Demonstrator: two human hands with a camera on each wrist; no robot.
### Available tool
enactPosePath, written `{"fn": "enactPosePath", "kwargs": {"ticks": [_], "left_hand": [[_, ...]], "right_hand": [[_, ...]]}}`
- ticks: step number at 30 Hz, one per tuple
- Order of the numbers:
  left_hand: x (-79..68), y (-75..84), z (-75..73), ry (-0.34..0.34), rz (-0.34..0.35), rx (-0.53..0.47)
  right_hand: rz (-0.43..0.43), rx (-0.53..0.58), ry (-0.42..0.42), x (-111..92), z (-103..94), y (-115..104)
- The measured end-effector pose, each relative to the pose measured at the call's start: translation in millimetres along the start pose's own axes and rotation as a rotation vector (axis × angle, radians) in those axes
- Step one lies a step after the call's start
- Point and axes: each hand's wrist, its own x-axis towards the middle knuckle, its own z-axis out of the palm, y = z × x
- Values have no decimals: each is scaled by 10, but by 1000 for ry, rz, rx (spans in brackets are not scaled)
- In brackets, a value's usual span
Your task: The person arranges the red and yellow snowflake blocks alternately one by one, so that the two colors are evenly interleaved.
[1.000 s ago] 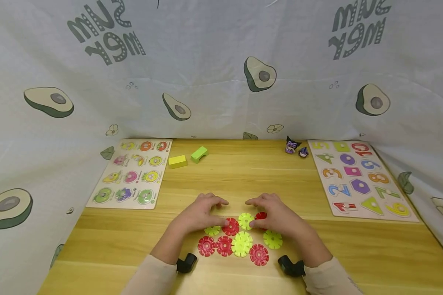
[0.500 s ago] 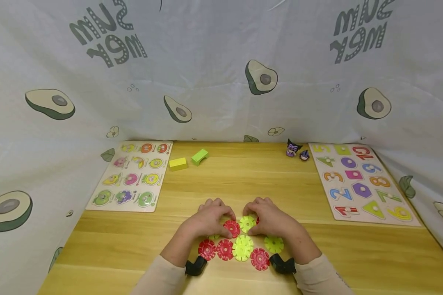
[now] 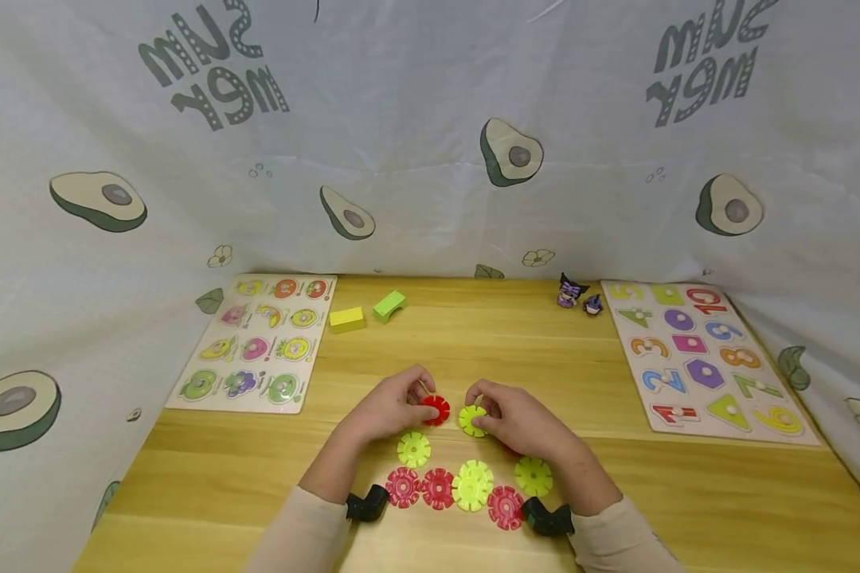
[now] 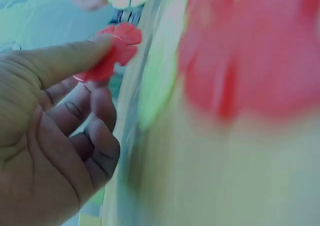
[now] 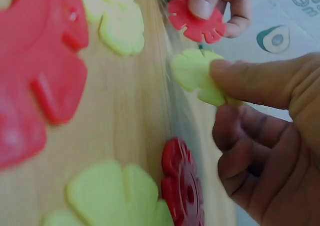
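Note:
Between thumb and fingers my left hand (image 3: 394,406) pinches a red notched disc (image 3: 435,410), raised off the table. Facing it, my right hand (image 3: 519,414) pinches a yellow notched disc (image 3: 471,421) by its edge. A narrow gap separates the two discs in the head view. Seen from the left wrist, the thumb lies over the red disc (image 4: 120,48). In the right wrist view a dark red disc (image 5: 182,186) lies on the table below the right hand. Nearer the body lie a yellow disc (image 3: 414,450), red discs (image 3: 438,488) and overlapping yellow discs (image 3: 472,485).
A fruit puzzle board (image 3: 254,344) lies at the left, and a number and shape board (image 3: 702,362) at the right. Yellow (image 3: 347,320) and green (image 3: 389,305) blocks and small figurines (image 3: 570,292) stand toward the back, before an avocado-print curtain (image 3: 430,143).
Both hands have reached down to the discs, closed their fingers on one each, and lifted them away from the group, slightly toward the back of the table.

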Motion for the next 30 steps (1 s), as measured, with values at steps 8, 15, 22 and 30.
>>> {"fn": "enactPosePath", "kwargs": {"ticks": [8,15,22,30], "left_hand": [[20,-246,-431,252,-116,58],[12,-453,-818,362,-218,46],[-68,-582,-1023,399,-326,139],[-27,-582,-1037,428,-358,144]], "right_hand": [[66,80,107,160,35,-182],[25,139,116,433,73,-334],[60,268,48,819,271,-477],[90,298,45,1270,525,-674]]}}
